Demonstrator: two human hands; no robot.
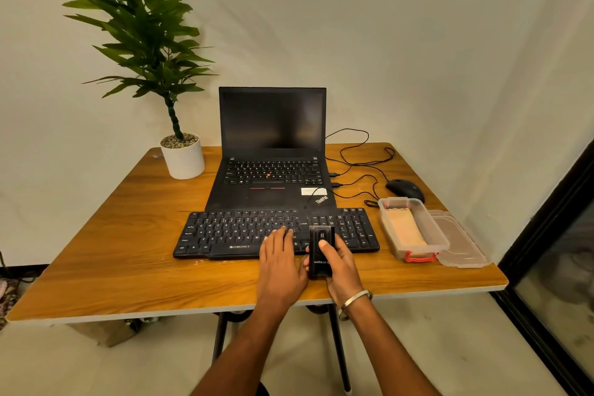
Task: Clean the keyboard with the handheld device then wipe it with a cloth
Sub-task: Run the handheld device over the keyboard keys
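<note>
Now | right hand (pixel 337 259) grips handheld device (pixel 320 251) | left hand (pixel 279 255) flat on keyboard (pixel 225 231)

Black keyboard (pixel 276 231), black handheld device (pixel 319 251), wood-grain orange-brown table (pixel 128 254), white pot (pixel 184 159), red-latched clear box (pixel 414 228)

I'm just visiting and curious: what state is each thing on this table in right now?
Laptop: open, screen dark.
Plastic box: lid off.
Lid: lying beside box.
Handheld device: gripped over keyboard.
Right hand: grips device.
Left hand: flat on keyboard.
</note>
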